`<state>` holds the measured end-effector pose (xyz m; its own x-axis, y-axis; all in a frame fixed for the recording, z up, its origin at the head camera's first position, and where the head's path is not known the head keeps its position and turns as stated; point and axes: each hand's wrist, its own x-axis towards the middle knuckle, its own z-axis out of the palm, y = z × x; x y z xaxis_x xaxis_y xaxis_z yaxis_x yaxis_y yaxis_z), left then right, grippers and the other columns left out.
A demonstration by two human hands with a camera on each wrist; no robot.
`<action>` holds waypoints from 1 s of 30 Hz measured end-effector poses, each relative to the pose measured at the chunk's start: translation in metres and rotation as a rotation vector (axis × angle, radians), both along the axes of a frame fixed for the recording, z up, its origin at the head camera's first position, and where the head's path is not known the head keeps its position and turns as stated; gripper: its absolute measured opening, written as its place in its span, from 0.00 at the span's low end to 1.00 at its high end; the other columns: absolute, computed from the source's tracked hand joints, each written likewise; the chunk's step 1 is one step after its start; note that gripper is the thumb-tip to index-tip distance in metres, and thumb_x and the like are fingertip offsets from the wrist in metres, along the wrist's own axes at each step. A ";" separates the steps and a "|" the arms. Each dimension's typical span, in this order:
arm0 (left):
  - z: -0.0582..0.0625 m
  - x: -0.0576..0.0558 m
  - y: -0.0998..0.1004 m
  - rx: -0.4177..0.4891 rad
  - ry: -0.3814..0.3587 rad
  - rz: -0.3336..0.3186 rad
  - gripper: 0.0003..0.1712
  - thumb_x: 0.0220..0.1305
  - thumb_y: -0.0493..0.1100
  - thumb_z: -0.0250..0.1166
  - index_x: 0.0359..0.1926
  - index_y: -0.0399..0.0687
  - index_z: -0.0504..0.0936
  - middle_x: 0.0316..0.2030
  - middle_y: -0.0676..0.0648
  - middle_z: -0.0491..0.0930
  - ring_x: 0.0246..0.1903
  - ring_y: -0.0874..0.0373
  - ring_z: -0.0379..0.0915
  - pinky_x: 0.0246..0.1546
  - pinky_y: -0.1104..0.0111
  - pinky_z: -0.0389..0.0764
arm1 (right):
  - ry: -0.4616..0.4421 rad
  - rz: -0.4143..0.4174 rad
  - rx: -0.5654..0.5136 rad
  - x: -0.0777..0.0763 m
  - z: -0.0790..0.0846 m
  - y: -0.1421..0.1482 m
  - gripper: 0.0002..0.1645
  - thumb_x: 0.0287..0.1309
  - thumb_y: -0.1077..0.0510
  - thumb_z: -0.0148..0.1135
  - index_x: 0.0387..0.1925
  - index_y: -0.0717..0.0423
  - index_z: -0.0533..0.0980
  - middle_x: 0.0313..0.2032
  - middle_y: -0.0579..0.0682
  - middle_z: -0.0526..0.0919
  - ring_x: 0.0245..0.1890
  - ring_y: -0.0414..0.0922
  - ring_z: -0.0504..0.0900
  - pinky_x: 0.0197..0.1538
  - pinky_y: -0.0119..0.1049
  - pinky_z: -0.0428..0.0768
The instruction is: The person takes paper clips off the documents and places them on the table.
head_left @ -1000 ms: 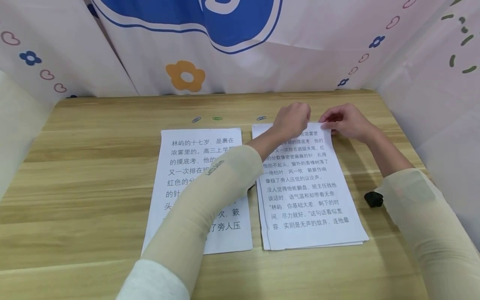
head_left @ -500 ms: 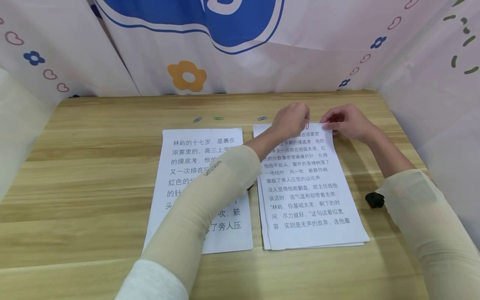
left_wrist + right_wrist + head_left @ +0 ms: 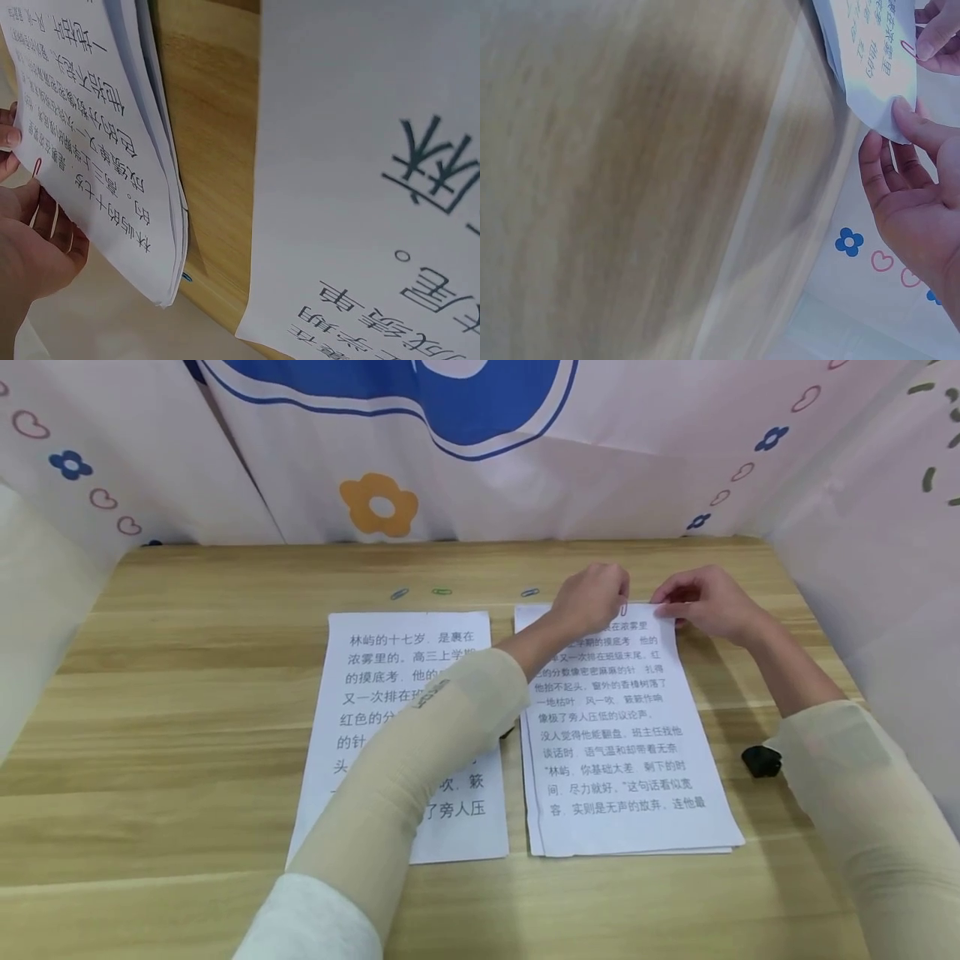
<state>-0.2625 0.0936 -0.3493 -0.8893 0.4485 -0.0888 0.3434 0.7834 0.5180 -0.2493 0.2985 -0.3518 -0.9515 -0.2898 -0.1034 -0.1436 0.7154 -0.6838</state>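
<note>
A stack of printed paper sheets (image 3: 622, 752) lies on the right part of the table, its far edge lifted a little. My left hand (image 3: 596, 597) pinches a red paper clip (image 3: 37, 166) at that far edge; the clip's loop shows over the front of the top sheet. The far right corner of the stack is held between the thumb and fingers of my right hand (image 3: 708, 602). In the right wrist view, the right thumb (image 3: 911, 120) presses on the printed side, with the other fingers below the edge.
Another printed sheet (image 3: 405, 635) lies to the left, partly under my left sleeve. Beyond the papers lie a blue clip (image 3: 400, 594), a green clip (image 3: 442, 592) and another blue clip (image 3: 530, 592). A black object (image 3: 761, 762) sits by my right sleeve. A patterned cloth (image 3: 465, 493) hangs behind.
The red paper clip has come into sight below my left fingers, over the stack's far edge. Both hands keep almost the same place; the head view has shifted slightly.
</note>
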 end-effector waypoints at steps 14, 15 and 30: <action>0.000 0.001 -0.003 0.041 -0.022 -0.004 0.08 0.77 0.37 0.58 0.43 0.48 0.84 0.39 0.53 0.82 0.40 0.62 0.76 0.39 0.75 0.76 | 0.007 0.007 0.022 0.000 0.002 -0.002 0.09 0.69 0.67 0.63 0.48 0.68 0.82 0.47 0.62 0.83 0.36 0.50 0.78 0.34 0.31 0.79; 0.001 0.001 -0.004 0.045 -0.025 -0.005 0.08 0.77 0.37 0.58 0.44 0.48 0.84 0.39 0.53 0.82 0.40 0.62 0.77 0.39 0.75 0.76 | 0.009 0.006 0.025 0.000 0.002 -0.002 0.09 0.69 0.67 0.63 0.48 0.67 0.82 0.46 0.62 0.83 0.36 0.50 0.78 0.34 0.31 0.79; -0.002 0.001 -0.002 0.049 -0.042 0.006 0.09 0.79 0.38 0.57 0.43 0.49 0.83 0.38 0.54 0.81 0.37 0.63 0.76 0.36 0.76 0.76 | 0.006 0.001 0.028 -0.002 -0.001 -0.001 0.10 0.69 0.68 0.64 0.48 0.68 0.82 0.46 0.61 0.83 0.36 0.52 0.78 0.33 0.30 0.78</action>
